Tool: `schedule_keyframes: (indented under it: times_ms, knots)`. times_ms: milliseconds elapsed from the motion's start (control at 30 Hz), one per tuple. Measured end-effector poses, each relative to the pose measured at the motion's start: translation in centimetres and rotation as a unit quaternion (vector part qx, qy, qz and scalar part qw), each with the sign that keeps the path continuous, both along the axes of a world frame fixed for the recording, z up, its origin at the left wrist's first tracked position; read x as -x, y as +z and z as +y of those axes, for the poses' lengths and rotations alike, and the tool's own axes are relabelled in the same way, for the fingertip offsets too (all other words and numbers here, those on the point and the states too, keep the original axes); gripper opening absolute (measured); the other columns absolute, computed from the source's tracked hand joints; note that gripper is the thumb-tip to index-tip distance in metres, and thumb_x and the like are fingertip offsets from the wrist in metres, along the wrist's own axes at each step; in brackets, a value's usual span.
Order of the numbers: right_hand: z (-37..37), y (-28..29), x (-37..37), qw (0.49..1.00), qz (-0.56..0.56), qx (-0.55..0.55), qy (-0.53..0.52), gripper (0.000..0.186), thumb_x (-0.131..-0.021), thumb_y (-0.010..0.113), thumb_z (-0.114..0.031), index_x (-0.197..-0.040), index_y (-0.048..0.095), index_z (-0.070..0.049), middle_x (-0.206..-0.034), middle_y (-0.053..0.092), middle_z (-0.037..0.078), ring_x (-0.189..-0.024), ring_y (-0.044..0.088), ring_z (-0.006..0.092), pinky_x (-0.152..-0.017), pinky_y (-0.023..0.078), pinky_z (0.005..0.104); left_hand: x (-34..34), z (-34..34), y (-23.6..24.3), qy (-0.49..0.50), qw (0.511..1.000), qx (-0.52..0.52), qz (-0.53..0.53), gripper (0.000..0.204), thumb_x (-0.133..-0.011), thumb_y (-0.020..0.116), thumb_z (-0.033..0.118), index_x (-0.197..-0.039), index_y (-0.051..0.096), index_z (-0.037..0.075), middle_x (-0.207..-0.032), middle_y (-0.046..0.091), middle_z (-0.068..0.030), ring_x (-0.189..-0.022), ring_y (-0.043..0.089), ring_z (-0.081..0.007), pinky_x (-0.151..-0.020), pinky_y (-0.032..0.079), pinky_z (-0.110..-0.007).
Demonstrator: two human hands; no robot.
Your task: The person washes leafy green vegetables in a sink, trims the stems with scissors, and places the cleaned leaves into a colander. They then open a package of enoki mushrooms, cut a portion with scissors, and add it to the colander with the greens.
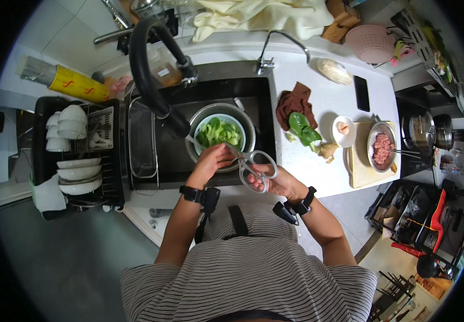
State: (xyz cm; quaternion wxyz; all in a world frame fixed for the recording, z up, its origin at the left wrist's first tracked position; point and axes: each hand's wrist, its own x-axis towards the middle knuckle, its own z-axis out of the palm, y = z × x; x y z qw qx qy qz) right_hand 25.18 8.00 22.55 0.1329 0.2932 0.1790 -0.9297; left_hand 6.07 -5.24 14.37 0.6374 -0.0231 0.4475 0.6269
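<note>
Over the dark sink [170,163], my right hand [275,182] grips the looped grey handles of scissors [264,158], with their blades angled left toward the greens. My left hand [215,160] is curled beside the blades at the near rim of a steel bowl [248,139]; what its fingers hold, if anything, is hidden. Inside that bowl sits a lighter inner bowl full of cut leafy greens [218,131]. The black faucet [146,70] arches above the left side of the bowl.
Right counter [323,177]: green leaves [303,129], brown cloth [295,102], ginger [327,153], white bowl [343,139], cutting board [363,177] under minced meat in a steel bowl [382,147], phone [362,94]. Left: a rack of dishes [79,174] and a wire basket [142,161].
</note>
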Motion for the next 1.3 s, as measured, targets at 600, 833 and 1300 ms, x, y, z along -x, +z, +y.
schedule_keyframes:
  times_ms: [600,833,1300]
  knots:
    - [40.3,13.5,-1.1,0.928,0.125,-0.083,-0.342,0.027,-0.093,0.041,-0.011,-0.103,0.043,0.014,-0.073,0.054,0.012,-0.061,0.057,0.0150,-0.048,0.054,0.0191,2.3,-9.1,-4.4,0.194,0.965,0.166,0.064,0.029,-0.086,0.057,0.025,-0.103,0.054,0.002,-0.096,0.063,-0.0136,-0.084,0.062,-0.0224,-0.072,0.051,-0.034]
    - [48.5,11.8,2.5,0.932,0.127,-0.056,-0.336,0.037,-0.092,0.045,-0.013,-0.108,0.032,0.018,-0.076,0.052,0.012,-0.061,0.053,0.0168,-0.048,0.051,0.0226,1.7,-9.0,-3.7,0.249,0.945,0.197,0.075,0.028,-0.086,0.057,0.024,-0.104,0.054,0.003,-0.093,0.063,-0.0109,-0.081,0.062,-0.0203,-0.069,0.051,-0.032]
    - [52.2,6.9,3.0,0.818,0.093,-0.326,-0.465,0.051,-0.097,0.031,-0.031,-0.116,0.038,0.016,-0.118,0.048,0.031,-0.110,0.049,0.0395,-0.090,0.048,0.0446,1.2,-6.8,-2.1,0.240,0.949,0.179,0.099,0.024,-0.088,0.054,0.022,-0.103,0.056,0.003,-0.091,0.063,-0.0102,-0.080,0.062,-0.0190,-0.068,0.052,-0.031]
